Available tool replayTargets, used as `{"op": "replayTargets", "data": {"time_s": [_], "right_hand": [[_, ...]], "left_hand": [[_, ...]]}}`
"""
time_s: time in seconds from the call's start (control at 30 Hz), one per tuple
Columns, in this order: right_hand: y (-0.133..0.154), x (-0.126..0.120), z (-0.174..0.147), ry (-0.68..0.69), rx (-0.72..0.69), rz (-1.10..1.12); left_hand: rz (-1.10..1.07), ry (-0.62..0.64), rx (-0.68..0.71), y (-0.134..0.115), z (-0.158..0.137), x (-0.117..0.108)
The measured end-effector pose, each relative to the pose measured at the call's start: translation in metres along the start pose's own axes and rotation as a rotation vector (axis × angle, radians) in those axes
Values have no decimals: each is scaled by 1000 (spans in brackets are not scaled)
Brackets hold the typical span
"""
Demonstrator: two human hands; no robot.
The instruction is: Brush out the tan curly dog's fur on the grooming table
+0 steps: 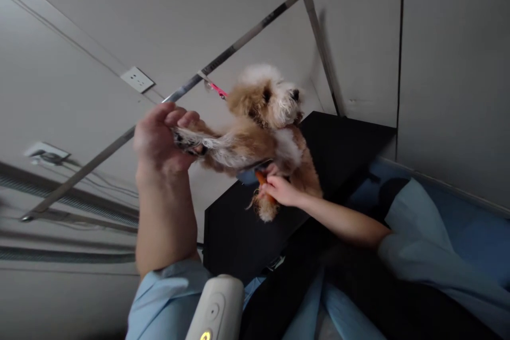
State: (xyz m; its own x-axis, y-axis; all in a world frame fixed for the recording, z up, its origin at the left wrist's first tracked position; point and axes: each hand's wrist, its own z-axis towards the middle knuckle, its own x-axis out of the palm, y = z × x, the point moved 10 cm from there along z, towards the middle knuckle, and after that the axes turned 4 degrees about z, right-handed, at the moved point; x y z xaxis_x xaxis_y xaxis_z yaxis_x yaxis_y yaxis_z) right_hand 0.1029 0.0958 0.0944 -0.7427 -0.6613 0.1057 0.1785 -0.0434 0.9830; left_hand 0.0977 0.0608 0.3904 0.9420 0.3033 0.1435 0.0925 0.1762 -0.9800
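Currently, a curly cream-and-tan dog (265,98) is on a black table (338,135), just beyond the separated hands: the left hand (161,138) clasps its outstretched paw; the right hand (282,191) grips an orange-handled brush (260,177) below that leg.

The light is dim and grey, seemingly from above, brightest on the crown of the dog's head (265,95). The wall (131,5) dulls toward the right edge and lower left corner. A soft shadow runs beside the metal frame (235,47) at upper right; its bar carries pale glints. The left hand (157,138) looks slightly blurred, the black table (239,239) loses detail, and wide-angle stretch skews the edges.
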Motion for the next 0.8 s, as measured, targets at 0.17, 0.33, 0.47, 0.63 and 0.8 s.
{"op": "replayTargets", "data": {"time_s": [0.17, 0.33, 0.47, 0.63, 0.8], "right_hand": [[-20, 4, -11, 55, 212, 207], [1, 2, -17, 67, 95, 382], [-12, -7, -22, -28, 194, 366], [-1, 2, -26, 73, 128, 436], [-3, -12, -29, -92, 128, 393]], "left_hand": [[-3, 18, -18, 6, 1, 16], [8, 34, 16, 7, -2, 27], [20, 20, 17, 7, 0, 27], [72, 96, 17, 7, 4, 32], [177, 243, -64, 29, 1, 42]]}}
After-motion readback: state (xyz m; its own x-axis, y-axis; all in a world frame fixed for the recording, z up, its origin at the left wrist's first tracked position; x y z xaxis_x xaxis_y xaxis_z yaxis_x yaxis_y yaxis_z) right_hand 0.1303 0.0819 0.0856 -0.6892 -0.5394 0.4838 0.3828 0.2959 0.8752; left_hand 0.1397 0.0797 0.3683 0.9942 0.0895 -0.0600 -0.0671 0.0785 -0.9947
